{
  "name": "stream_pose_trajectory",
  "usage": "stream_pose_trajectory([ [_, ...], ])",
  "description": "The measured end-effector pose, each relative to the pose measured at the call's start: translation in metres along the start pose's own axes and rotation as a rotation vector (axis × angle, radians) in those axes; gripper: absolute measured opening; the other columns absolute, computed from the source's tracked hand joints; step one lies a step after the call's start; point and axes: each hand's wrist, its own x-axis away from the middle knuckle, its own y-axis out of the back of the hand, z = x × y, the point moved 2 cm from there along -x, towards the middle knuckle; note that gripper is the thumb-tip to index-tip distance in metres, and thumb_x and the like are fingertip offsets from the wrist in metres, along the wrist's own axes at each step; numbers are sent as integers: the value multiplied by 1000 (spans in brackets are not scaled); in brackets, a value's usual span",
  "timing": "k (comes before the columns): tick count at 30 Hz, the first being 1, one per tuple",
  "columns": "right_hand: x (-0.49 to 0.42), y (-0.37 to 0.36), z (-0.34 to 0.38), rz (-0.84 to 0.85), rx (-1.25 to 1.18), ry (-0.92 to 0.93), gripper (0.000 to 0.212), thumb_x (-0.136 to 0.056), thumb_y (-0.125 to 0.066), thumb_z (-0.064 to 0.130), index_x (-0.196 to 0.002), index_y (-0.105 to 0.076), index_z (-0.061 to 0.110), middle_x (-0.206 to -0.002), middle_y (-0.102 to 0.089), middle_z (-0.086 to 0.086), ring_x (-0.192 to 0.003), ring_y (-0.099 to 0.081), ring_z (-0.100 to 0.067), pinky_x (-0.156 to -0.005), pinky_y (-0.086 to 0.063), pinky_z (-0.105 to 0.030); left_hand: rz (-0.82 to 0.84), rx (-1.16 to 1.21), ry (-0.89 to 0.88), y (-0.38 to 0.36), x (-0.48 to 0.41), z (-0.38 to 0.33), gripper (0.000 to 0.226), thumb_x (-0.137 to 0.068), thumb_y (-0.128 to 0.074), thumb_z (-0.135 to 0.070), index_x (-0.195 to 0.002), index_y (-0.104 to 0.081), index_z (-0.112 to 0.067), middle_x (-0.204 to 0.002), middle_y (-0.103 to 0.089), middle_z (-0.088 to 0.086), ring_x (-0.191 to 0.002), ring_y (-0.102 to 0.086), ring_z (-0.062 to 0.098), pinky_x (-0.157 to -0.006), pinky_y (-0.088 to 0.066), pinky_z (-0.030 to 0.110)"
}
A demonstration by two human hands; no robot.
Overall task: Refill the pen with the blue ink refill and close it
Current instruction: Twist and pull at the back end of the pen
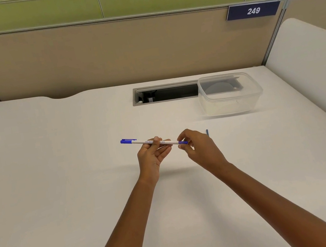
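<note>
A white pen with a blue cap at its left end is held level above the desk. My left hand grips the white barrel near its middle, thumb on top. My right hand pinches the blue end piece at the pen's right end between thumb and fingertips. A thin blue stick, likely the refill, lies on the desk just behind my right hand, mostly hidden by it.
A clear plastic container stands at the back right on the white desk, partly over a cable slot. Beige partition walls enclose the desk on three sides; a sign reads 249.
</note>
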Motion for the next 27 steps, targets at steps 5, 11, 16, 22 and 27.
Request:
stream_pose_trajectory([
  [5,0,0,-1,5,-23,-27,10,-89,-53,11,-91,-60,5,-91,-66,-12,-78,-53,-20,-68,-39,-27,4,-7,-1,1,0,0,15,-92,-48,-8,-80,-56,-6,-62,-74,4,-62,-72,17,-57,-58,21],
  [11,0,1,-5,34,-24,-88,22,-93,-45,18,-90,-64,7,-86,-69,-15,-75,-57,-26,-65,-43,-35,0,-1,4,3,1,2,15,-92,-48,-8,-80,-57,-6,-63,-74,5,-63,-72,18,-58,-59,22],
  [16,3,-2,-7,48,-36,-61,21,-87,-59,22,-104,-57,11,-81,-57,-3,-73,-52,-19,-65,-39,-24,-12,6,13,5,2,4,15,-92,-47,-7,-81,-57,-6,-62,-74,5,-63,-72,18,-57,-59,22],
  [22,4,-6,-10,16,-2,-34,11,-86,-59,13,-95,-56,8,-91,-66,-12,-78,-55,-24,-67,-41,-26,-29,-3,25,8,0,7,13,-91,-49,-8,-82,-57,-5,-62,-74,5,-63,-72,18,-57,-59,23],
  [27,3,-8,-12,18,-24,-48,8,-88,-56,17,-91,-58,9,-88,-64,-11,-76,-52,-21,-69,-44,-33,-22,-1,23,10,-2,7,14,-91,-48,-7,-81,-57,-4,-62,-74,6,-63,-72,18,-57,-59,22],
])
